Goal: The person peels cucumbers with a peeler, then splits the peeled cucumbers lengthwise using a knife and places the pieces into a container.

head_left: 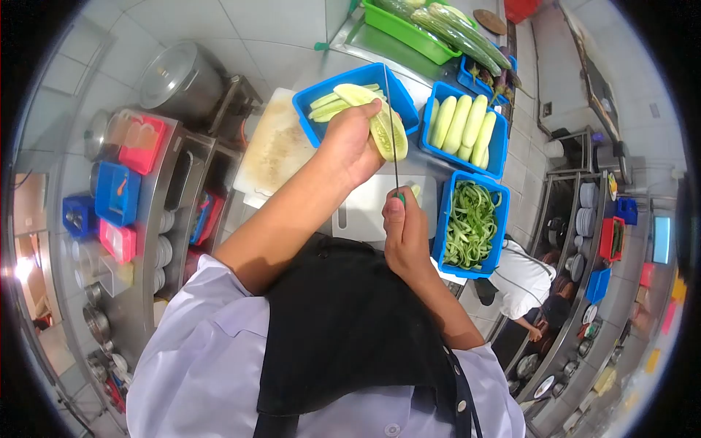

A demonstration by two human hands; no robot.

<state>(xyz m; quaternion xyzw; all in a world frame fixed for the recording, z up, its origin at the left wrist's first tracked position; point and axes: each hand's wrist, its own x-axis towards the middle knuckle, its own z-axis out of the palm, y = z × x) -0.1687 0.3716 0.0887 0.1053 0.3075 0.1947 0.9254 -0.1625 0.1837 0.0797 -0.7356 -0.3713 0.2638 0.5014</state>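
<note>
My left hand (pixel 353 143) is closed around a cucumber split lengthwise, its pale seeded cut face (pixel 382 137) showing. My right hand (pixel 406 235) grips a knife by its green handle; the thin blade (pixel 396 157) points away from me, edge-on, and crosses the cucumber's right side in view. Whether blade and flesh touch, I cannot tell. Under the hands lies a white cutting board (pixel 365 208) with a small pale green scrap (pixel 415 189) on it. Just beyond my left hand, a blue basket (pixel 308 125) holds cut cucumber pieces (pixel 328 109).
Right of the board stand a blue basket of whole peeled cucumbers (pixel 458 124) and one of green peelings (pixel 471 223). A worn cutting board (pixel 274 157) lies to the left. Farther back are a green basket (pixel 416 44) and eggplants (pixel 499 84). Another person (pixel 522 274) bends at the right.
</note>
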